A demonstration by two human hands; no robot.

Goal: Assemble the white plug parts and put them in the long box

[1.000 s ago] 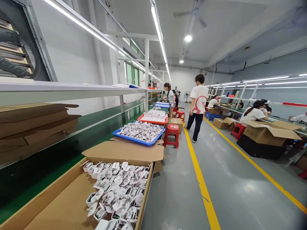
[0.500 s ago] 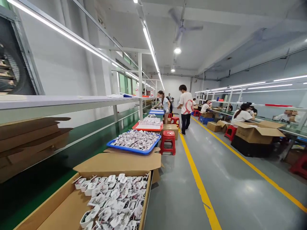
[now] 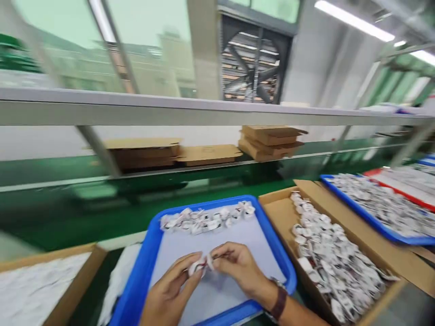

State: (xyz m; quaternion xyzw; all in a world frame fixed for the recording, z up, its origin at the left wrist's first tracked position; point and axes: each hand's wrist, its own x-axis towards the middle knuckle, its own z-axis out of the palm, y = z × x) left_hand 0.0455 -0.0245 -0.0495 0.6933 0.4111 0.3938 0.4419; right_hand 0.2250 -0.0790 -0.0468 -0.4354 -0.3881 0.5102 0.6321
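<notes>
Both hands meet over a blue tray [image 3: 273, 240] with a pale flat base. My left hand [image 3: 171, 287] grips a small white plastic housing [image 3: 196, 268] that shows dark and reddish wire. Close against it, my right hand [image 3: 236, 265] is closed in a pinch on a small white piece [image 3: 210, 261]; blur hides whether the two pieces are joined. Along the tray's far side lies a row of similar white housings [image 3: 207, 220]. A watch and a dark band are on my right wrist.
To the right stands an open carton [image 3: 277, 208] heaped with white housings [image 3: 331, 253]. Beyond it is another blue tray [image 3: 370, 226] of small parts. A carton [image 3: 97, 258] with white contents sits at left. A shelf [image 3: 190, 111] crosses above flat cardboard boxes [image 3: 268, 140].
The view has swung left and down, from the aisle with people to the bench in front of me. Both my hands, the white pieces and the near blue tray have come into view.
</notes>
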